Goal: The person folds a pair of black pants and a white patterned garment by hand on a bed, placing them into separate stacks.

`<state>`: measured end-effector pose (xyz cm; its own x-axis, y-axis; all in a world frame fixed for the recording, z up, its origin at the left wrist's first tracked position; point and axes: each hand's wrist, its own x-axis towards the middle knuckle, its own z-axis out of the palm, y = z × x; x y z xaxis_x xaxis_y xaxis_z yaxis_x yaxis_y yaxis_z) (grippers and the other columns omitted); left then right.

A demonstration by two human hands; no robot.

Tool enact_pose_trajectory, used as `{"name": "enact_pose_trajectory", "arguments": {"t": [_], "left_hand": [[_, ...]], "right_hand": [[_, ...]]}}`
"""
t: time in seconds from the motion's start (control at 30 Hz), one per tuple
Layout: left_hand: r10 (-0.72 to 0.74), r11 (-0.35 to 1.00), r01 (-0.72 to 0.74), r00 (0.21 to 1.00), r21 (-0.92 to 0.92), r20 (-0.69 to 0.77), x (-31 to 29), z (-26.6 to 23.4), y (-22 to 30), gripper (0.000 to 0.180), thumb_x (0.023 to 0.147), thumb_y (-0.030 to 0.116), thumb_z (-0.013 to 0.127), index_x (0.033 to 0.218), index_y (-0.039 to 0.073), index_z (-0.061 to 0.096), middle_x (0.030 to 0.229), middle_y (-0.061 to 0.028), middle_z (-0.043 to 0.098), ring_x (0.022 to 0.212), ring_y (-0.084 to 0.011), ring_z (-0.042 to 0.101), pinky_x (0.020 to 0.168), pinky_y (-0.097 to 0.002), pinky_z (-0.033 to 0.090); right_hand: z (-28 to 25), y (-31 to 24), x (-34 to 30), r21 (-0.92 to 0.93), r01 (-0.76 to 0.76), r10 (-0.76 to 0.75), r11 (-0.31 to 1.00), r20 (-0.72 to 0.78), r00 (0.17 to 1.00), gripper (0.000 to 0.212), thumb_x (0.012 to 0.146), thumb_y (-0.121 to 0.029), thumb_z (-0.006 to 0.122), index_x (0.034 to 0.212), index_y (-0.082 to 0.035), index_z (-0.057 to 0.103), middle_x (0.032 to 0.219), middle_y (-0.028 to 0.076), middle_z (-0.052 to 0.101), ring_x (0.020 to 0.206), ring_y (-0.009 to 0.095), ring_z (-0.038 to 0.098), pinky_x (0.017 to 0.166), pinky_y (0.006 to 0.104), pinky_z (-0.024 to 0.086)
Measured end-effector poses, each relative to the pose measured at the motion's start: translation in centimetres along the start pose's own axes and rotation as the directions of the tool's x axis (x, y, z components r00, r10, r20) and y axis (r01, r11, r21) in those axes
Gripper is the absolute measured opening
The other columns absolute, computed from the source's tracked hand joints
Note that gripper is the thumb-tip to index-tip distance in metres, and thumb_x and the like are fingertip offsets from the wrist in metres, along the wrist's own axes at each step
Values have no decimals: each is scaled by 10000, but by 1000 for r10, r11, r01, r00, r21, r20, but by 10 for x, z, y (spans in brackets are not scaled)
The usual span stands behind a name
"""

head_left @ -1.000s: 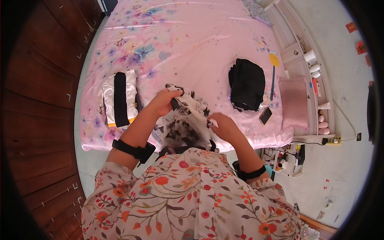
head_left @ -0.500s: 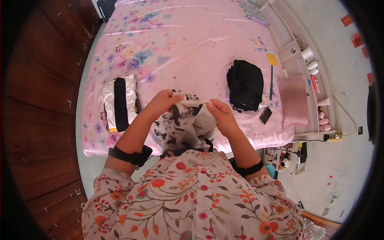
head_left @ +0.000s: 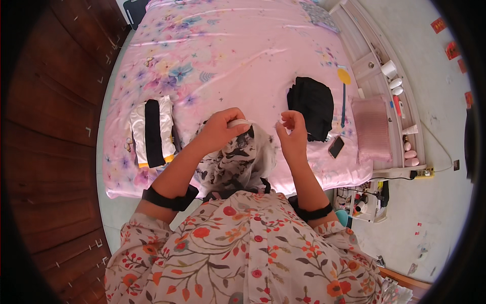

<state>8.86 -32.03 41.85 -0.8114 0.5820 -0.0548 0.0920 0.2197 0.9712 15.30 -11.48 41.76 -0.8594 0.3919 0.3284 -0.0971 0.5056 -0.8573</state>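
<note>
A thin white garment with a black print point(head_left: 230, 162) hangs at the near edge of the bed, in front of my body. My left hand point(head_left: 223, 130) is closed on its white upper edge, thumb over the fabric. To the right, my right hand point(head_left: 293, 129) is raised with thumb and fingers apart and nothing between them, beside the sheer part of the cloth. The garment's kind cannot be told because it hangs bunched.
Folded white clothes with a black strip point(head_left: 152, 133) lie on the left of the pink flowered bed point(head_left: 243, 71). At right are a black clothing pile point(head_left: 311, 107), a phone point(head_left: 336, 147), a yellow-headed swatter point(head_left: 343, 91) and a pink cushion point(head_left: 371, 127). Brown wardrobes point(head_left: 55, 126) line the left.
My right hand has let go of the garment's edge and moved right, its fingers opening. My left hand has shifted slightly right, still holding the fabric, which now hangs more gathered.
</note>
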Motion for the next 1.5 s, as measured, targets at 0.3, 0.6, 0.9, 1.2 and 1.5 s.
{"name": "enact_pose_trajectory", "arguments": {"t": [0.3,0.6,0.9,1.2,1.5], "left_hand": [[-15,997,21,998,-80,67,-2,9,9,169,853,156,612,933,8,604,780,0,585,727,-72,507,682,-245,436],[-9,997,3,997,80,81,-2,8,10,184,843,188,621,858,10,574,685,-15,529,663,-78,458,611,-267,405],[45,999,-45,990,-8,131,-4,12,17,176,825,184,642,808,32,553,650,12,492,649,-62,444,587,-249,389],[128,803,-354,888,-479,-442,-20,-71,67,71,844,118,601,862,56,572,835,18,572,780,-66,526,739,-210,406],[179,730,-427,873,-533,-454,-32,-98,65,155,905,192,570,959,46,568,893,-10,587,785,-80,558,733,-216,434]], "right_hand": [[13,-12,-17,359,-484,255,798,527,811,220,879,-152,623,917,65,630,790,41,639,713,76,590,668,211,493],[15,-11,-23,9,125,-121,992,327,937,150,879,-121,585,847,25,598,664,69,599,609,95,557,565,238,443],[13,0,-15,-320,-125,256,939,410,875,228,746,-252,563,694,-35,606,627,159,581,633,330,585,585,397,450],[-45,150,-33,-662,-228,451,714,185,873,316,754,-347,548,717,-48,643,756,174,630,750,363,616,665,436,481],[-68,180,-44,-670,-323,502,668,86,860,309,788,-289,538,665,-9,585,665,165,610,694,340,609,646,450,457]]}}
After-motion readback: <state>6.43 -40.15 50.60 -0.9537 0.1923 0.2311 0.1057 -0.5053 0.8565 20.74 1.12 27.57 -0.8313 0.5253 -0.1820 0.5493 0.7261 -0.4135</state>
